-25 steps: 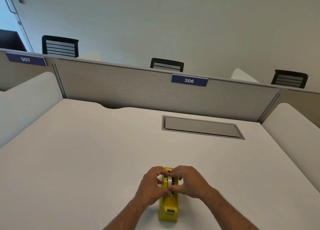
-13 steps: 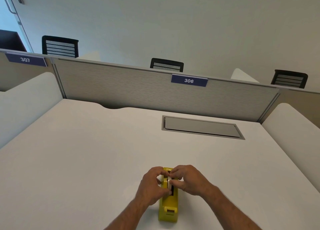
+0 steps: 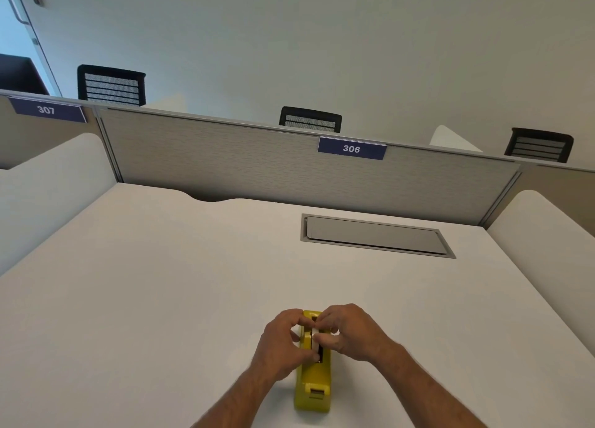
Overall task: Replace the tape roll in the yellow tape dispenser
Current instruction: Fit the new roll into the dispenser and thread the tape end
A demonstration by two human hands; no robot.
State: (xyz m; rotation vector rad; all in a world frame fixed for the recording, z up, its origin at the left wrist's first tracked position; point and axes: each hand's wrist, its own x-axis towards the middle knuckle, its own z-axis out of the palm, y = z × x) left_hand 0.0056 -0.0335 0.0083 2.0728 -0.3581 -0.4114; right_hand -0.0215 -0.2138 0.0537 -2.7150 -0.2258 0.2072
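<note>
Near the worktop's (image 3: 135,299) near edge, about midway along it, the yellow tape dispenser (image 3: 313,384) stands lengthwise with its cutter end toward the person. Both hands meet over its far half. The left hand (image 3: 280,344) curls its grip against the dispenser's left side, fingers bent at the slot. The right hand (image 3: 349,332) pinches the tape roll (image 3: 315,337), a pale narrow band seen edge-on, thumb and fingertips closed on it from the right. Against a second ago the roll sits lower, now sunk into the dark slot between the yellow walls instead of standing above them, and both hands have dropped with it; the dispenser itself has not shifted. How far the roll is seated cannot be told, since the fingers cover the hub. Farther back, toward the far right of the worktop, a grey cable hatch (image 3: 375,236) lies flush in the surface, well apart from the hands. Behind it a grey partition (image 3: 257,163) closes the far edge, carrying a blue label 306 (image 3: 352,148), with a label 307 (image 3: 46,109) at far left. Three black chair backs (image 3: 310,120) show above the partition.
</note>
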